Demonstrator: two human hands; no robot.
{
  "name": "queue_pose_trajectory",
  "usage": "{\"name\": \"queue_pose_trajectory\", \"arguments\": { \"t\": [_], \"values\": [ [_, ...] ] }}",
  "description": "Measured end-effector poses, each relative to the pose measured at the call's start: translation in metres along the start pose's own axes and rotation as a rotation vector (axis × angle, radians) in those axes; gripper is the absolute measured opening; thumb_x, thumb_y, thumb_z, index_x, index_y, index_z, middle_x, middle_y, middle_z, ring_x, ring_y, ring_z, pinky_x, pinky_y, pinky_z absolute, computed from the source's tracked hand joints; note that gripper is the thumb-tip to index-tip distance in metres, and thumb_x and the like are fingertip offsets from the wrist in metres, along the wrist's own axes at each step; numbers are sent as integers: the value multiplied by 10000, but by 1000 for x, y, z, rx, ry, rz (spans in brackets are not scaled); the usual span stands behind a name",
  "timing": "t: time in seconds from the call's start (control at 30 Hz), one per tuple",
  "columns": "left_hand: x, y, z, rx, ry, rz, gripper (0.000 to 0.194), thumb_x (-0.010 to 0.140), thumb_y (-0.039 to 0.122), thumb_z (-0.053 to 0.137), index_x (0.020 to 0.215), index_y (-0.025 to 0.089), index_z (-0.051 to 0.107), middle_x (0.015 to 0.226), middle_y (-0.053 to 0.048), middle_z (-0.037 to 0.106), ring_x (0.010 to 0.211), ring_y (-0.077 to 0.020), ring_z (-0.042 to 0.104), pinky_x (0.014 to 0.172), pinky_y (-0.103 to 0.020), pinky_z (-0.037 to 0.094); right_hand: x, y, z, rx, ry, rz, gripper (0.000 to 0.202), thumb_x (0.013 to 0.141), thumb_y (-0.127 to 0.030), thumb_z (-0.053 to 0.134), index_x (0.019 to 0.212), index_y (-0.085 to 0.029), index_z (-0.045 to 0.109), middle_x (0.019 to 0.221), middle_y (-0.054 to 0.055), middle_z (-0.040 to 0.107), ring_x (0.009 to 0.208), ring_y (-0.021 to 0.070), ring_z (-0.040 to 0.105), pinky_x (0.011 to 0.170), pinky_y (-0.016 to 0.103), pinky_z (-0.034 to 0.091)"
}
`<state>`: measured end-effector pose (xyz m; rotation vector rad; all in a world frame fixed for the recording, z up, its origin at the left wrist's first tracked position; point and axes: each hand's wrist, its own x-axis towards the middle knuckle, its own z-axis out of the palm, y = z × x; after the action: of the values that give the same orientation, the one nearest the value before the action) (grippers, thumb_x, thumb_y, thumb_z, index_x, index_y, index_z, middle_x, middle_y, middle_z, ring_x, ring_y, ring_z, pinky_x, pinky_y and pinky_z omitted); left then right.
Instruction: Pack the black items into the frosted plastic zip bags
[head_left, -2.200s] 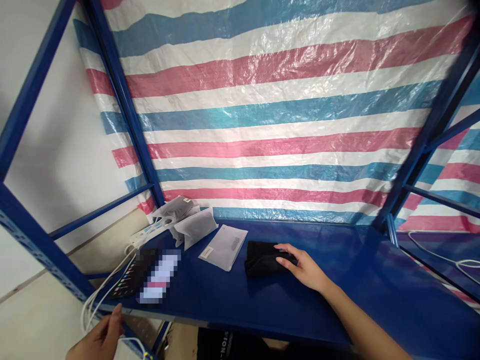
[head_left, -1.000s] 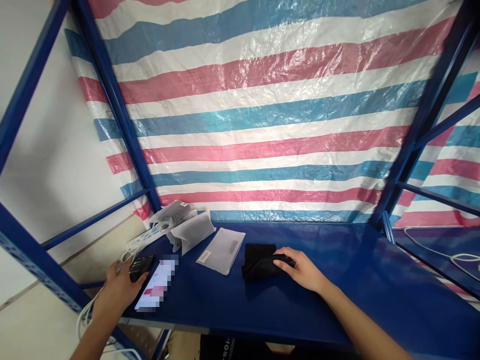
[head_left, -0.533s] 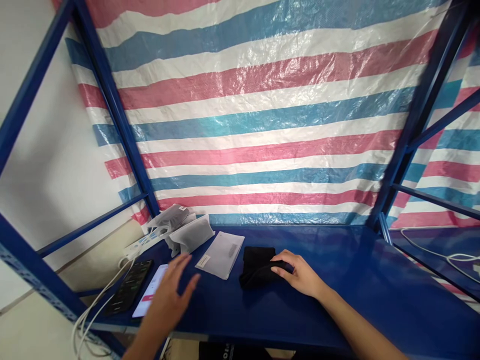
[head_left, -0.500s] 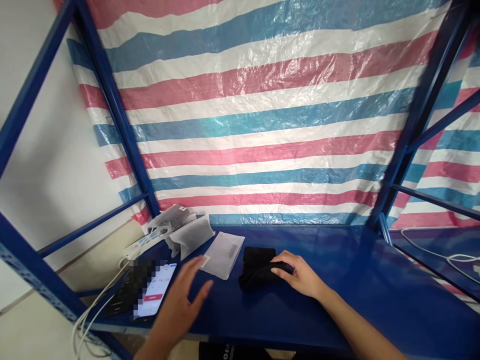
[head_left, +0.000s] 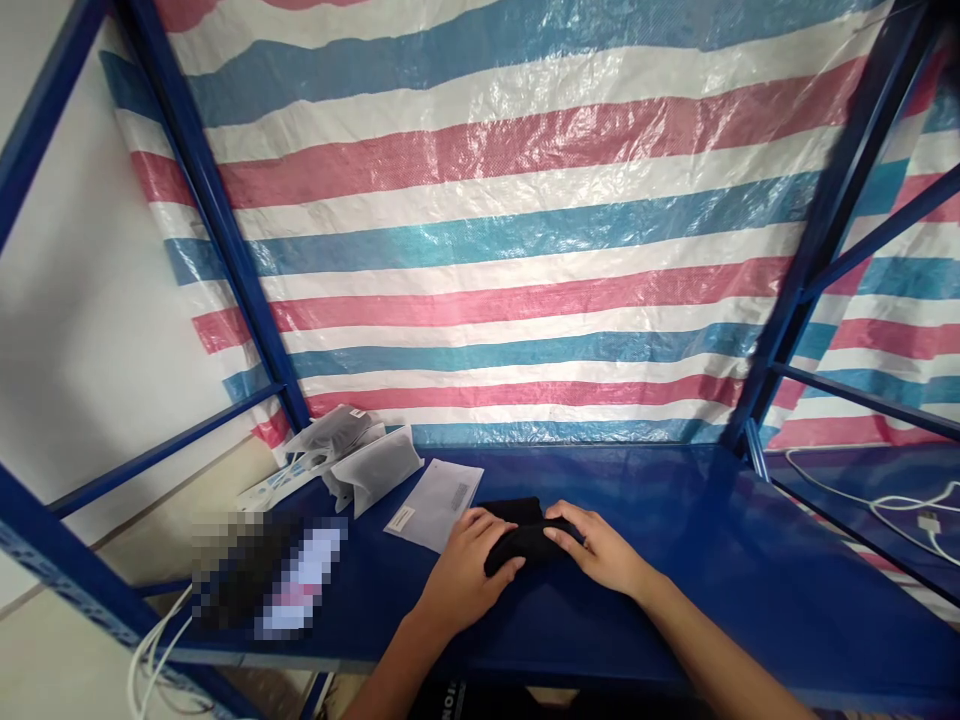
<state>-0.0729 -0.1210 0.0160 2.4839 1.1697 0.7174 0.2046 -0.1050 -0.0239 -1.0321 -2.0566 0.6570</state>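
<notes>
A folded piece of black cloth (head_left: 529, 543) lies on the blue metal shelf top in front of me. My left hand (head_left: 472, 565) grips its left end, thumb at the near side and fingers over the top. At the right end, my right hand (head_left: 596, 545) pinches the cloth's raised near fold between thumb and fingers. Behind the fold, a flat black part of the cloth rests on the surface. Just beyond my left hand lies a flat frosted plastic bag (head_left: 442, 500) with a small white label and a printed patch.
More frosted bags (head_left: 379, 465) are heaped at the back left beside a white power strip (head_left: 274, 488). A blurred-out phone (head_left: 304, 585) and a dark item lie at the left. White cables (head_left: 146, 640) hang over the left edge. Blue posts and a striped tarp (head_left: 510, 300) enclose the shelf.
My left hand has moved right from beside the phone and taken hold of the black cloth's left end. My right hand keeps its grip. The view has shifted slightly.
</notes>
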Motion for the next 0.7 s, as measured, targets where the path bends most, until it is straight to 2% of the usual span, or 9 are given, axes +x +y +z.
{"name": "queue_pose_trajectory", "arguments": {
  "t": [0.07,0.1,0.2,0.3,0.37,0.47,0.57,0.63,0.7],
  "values": [
    [0,-4,-1,-5,-7,17,376,1002,431,745,1335,260,708,1423,-79,695,1477,-343,500,1250,-534,415,-2,1,2,6,4,-12,301,1120,-522,479,1192,-275,636,1088,66,695,898,225,687,615,283,522],
    [0,-7,-2,-26,-27,15,411,1002,451,746,1362,260,695,1453,-83,681,1468,-336,515,1245,-524,424,-2,1,3,14,6,-24,296,1116,-520,489,1195,-276,638,1099,75,690,917,234,692,634,292,545],
    [1,-10,-2,-86,-82,-5,441,1050,473,678,1441,272,653,1444,-82,692,1346,-288,631,1163,-456,510,-3,0,3,46,28,-97,254,1108,-489,527,1177,-279,651,1201,102,684,1070,267,701,865,375,609],
    [1,-3,-2,-60,-81,-22,418,1058,493,657,1415,276,680,1369,-75,735,1287,-290,674,1108,-443,548,-3,-1,3,73,40,-140,233,1109,-468,537,1165,-279,661,1316,108,684,1207,286,680,1021,427,574],
    [-5,3,-7,-28,-33,-33,428,1065,508,637,1427,283,676,1355,-72,745,1263,-284,691,1086,-432,564,-3,-1,3,78,23,-102,250,1111,-480,531,1172,-282,670,1241,91,722,1122,273,711,921,387,600],
    [-30,-2,-30,45,194,-74,387,1100,496,554,1397,288,689,1355,-67,744,1258,-258,695,1105,-406,556,-2,0,3,72,8,-13,293,1106,-517,523,1188,-285,680,1151,72,751,994,258,732,658,298,568],
    [-85,-40,-74,221,466,-185,383,1074,541,543,1229,256,745,1244,-89,771,1163,-281,724,1069,-423,572,-2,0,4,59,5,7,306,1102,-528,526,1185,-281,686,1152,67,755,983,254,730,618,281,538],
    [-134,-82,-107,411,585,-306,440,1016,604,559,1163,234,746,1177,-111,780,1105,-334,728,1064,-493,565,-1,-1,4,54,2,-4,299,1105,-518,524,1182,-277,684,1138,60,757,977,245,728,674,293,555],
    [-184,-126,-137,586,626,-410,491,999,578,480,1221,203,706,1199,-147,765,1107,-382,714,1089,-565,537,-1,-3,4,51,4,-7,296,1107,-513,520,1184,-276,680,1134,58,756,969,240,727,687,296,555]
  ]
}}
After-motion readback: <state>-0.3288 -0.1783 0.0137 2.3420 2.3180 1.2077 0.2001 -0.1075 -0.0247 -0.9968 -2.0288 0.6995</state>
